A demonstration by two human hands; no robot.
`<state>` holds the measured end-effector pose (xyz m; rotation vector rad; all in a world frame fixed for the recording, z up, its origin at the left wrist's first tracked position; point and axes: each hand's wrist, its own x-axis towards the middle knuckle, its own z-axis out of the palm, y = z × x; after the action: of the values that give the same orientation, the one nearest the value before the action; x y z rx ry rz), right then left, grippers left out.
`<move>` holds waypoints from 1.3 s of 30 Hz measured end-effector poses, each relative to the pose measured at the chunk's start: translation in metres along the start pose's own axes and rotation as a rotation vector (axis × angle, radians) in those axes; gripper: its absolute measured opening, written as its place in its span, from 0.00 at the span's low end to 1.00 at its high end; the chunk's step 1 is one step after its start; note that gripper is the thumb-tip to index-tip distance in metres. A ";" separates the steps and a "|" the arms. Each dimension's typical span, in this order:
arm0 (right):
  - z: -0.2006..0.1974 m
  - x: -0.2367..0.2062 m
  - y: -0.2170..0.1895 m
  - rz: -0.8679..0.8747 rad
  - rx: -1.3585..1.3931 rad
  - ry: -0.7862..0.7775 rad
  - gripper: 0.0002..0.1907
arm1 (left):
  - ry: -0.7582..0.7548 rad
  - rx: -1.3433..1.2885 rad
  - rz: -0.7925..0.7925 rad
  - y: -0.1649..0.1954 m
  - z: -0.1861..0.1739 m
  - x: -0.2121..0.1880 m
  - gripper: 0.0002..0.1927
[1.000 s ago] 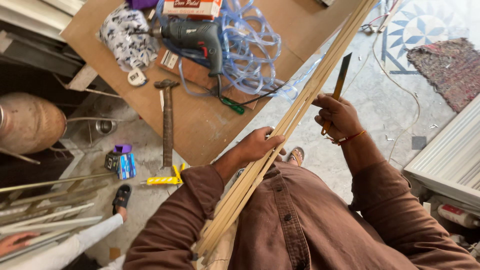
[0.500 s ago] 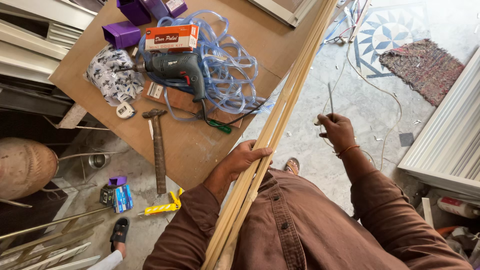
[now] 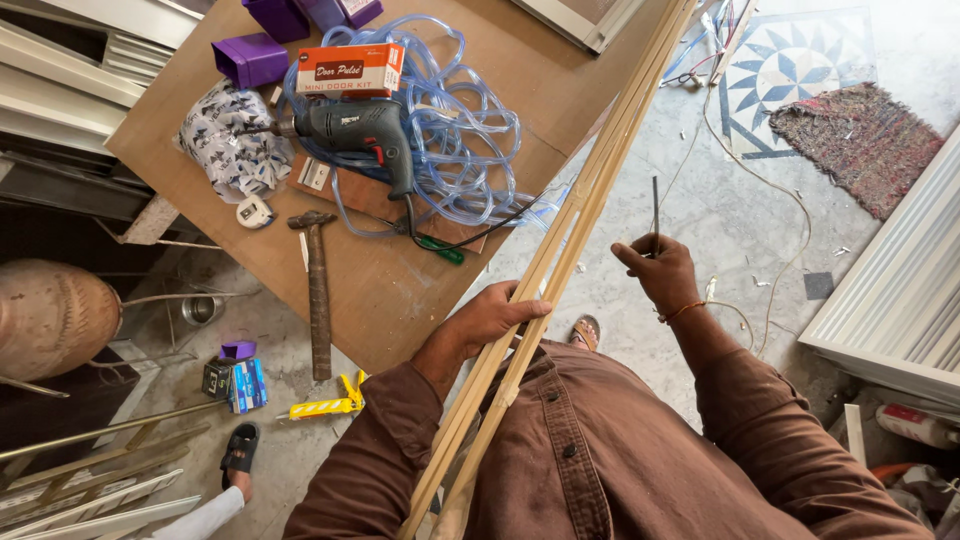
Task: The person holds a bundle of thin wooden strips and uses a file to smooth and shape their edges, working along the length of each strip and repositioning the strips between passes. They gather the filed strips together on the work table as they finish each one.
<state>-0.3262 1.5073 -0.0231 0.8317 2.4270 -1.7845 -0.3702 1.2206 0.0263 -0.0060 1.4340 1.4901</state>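
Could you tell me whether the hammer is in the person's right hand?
No, the hammer lies on the wooden table, while the right hand holds a thin dark rod.

A: What carries the things left of the left hand (image 3: 497,318)?

B: A brown wooden board (image 3: 560,80). On it lie a hammer (image 3: 317,290), an electric drill (image 3: 358,130), coiled clear tubing (image 3: 470,150), an orange box (image 3: 350,68), purple boxes (image 3: 252,58) and a patterned bag (image 3: 228,140).

A: And beyond the right hand (image 3: 660,272)?

B: Grey floor (image 3: 740,210) bearing a woven mat (image 3: 850,140).
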 end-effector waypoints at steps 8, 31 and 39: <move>0.000 0.000 0.000 0.149 0.218 -0.130 0.22 | -0.018 -0.014 -0.008 -0.005 0.005 0.004 0.29; 0.006 0.022 -0.038 0.300 0.681 -0.208 0.10 | 0.006 -0.126 -0.023 0.001 0.018 -0.004 0.28; 0.034 0.023 -0.020 0.306 1.045 -0.354 0.07 | -0.061 -0.202 -0.009 -0.008 0.027 0.000 0.29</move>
<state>-0.3643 1.4820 -0.0244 0.7283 0.9843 -2.7006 -0.3489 1.2392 0.0285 -0.0909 1.2286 1.6088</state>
